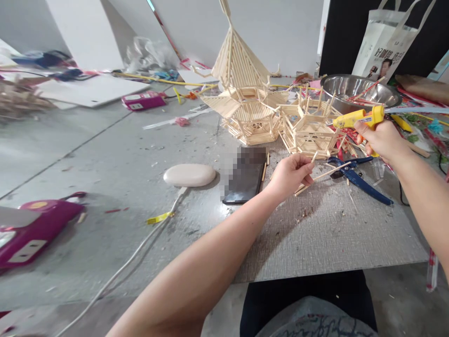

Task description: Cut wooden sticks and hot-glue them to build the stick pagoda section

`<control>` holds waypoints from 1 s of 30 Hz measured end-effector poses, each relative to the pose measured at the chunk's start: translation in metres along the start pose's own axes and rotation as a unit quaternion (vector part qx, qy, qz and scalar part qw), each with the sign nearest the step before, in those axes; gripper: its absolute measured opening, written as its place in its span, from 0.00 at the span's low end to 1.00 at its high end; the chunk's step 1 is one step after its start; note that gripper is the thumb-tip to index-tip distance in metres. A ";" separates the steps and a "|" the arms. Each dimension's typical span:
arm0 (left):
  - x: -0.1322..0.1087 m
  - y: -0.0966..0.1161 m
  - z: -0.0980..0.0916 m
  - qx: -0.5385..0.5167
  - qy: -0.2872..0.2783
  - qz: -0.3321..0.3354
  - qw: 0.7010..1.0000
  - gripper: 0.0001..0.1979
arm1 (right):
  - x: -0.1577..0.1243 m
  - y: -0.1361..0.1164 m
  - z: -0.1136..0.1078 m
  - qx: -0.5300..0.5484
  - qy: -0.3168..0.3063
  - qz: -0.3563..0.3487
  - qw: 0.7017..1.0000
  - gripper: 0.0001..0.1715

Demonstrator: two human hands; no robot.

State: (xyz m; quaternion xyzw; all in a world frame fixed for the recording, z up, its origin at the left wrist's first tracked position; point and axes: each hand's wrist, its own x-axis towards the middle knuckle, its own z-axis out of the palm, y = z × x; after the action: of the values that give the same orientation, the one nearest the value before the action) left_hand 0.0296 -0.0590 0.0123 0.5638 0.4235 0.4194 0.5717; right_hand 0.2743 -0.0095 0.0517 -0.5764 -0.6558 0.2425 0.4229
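Observation:
A short thin wooden stick [315, 157] is pinched between the thumb and fingers of my left hand [293, 174], just in front of a low wooden stick frame [310, 128]. My right hand [380, 140] grips a yellow hot glue gun [358, 119], whose nozzle points left toward that frame. Behind and to the left rises a taller stick pavilion [245, 110] with a pointed roof. Blue-handled cutters [365, 185] lie on the table beneath my right hand. Another loose stick [332, 172] lies beside my left fingers.
A dark phone [243, 180] and a white oval case [190, 174] on a cable lie left of my hand. Purple power strips [42, 229] sit farther left. A steel bowl [361, 89] and a white bag [384, 44] stand at the back right, among scattered scraps.

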 end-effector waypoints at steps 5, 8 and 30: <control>0.000 0.001 0.001 -0.003 -0.001 -0.010 1.000 0.07 | -0.005 -0.012 0.001 -0.019 0.021 0.041 0.999 0.24; 0.001 0.001 0.000 -0.002 0.001 -0.010 1.000 0.06 | -0.007 -0.014 0.001 -0.028 0.020 0.049 0.998 0.24; 0.000 0.001 0.001 -0.006 0.006 -0.006 1.000 0.06 | -0.017 -0.024 -0.004 -0.053 0.006 0.065 0.996 0.27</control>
State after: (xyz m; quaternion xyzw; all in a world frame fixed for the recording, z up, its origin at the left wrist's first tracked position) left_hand 0.0308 -0.0599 0.0137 0.5553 0.4276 0.4216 0.5753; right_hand 0.2639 -0.0321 0.0681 -0.6406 -0.6263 0.2309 0.3795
